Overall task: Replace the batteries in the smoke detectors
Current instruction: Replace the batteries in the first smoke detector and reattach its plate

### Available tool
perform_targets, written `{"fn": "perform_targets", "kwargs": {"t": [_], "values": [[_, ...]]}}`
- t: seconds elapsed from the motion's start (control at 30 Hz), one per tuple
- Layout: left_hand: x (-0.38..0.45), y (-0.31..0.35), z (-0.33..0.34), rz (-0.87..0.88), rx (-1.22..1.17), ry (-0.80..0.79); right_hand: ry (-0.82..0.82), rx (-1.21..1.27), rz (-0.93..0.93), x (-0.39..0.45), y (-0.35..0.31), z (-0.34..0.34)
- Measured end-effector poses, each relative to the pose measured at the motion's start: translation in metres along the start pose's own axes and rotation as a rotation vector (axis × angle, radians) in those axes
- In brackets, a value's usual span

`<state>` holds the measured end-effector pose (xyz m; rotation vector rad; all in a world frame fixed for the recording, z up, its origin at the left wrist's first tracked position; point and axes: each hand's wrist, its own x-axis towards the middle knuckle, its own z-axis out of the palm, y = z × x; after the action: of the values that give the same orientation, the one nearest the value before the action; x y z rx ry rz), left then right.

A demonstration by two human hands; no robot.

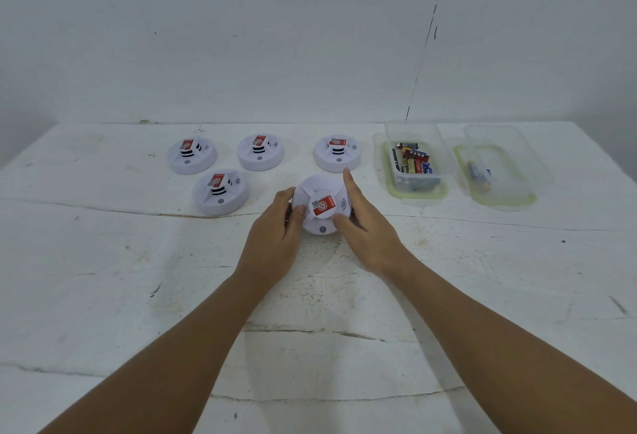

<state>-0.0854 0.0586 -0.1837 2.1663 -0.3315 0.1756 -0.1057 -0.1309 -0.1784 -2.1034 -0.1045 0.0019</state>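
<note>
Mid-surface, the smoke detector [322,207] sits between both hands: left hand [281,226] fingers curl around its side; right hand [362,223] grips opposite, forefinger straight.

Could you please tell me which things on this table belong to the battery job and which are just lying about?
Part of the job:
held smoke detector, left hand, right hand
four other detectors
container of batteries
second container holding one battery

Just lying about:
nothing visible; only the table
</note>
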Motion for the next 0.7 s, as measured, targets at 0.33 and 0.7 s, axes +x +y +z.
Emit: {"fn": "perform_targets", "kwargs": {"t": [0.33,0.7], "values": [[0.0009,0.0018,0.0003,-0.016,0.004,0.0,-0.001,0.011,-0.005,0.0,-0.0008,0.0005],[0.0003,0.0006,-0.0004,-0.001,-0.004,-0.003,0.01,0.008,-0.005,0.0008,0.0006,0.002]]}}
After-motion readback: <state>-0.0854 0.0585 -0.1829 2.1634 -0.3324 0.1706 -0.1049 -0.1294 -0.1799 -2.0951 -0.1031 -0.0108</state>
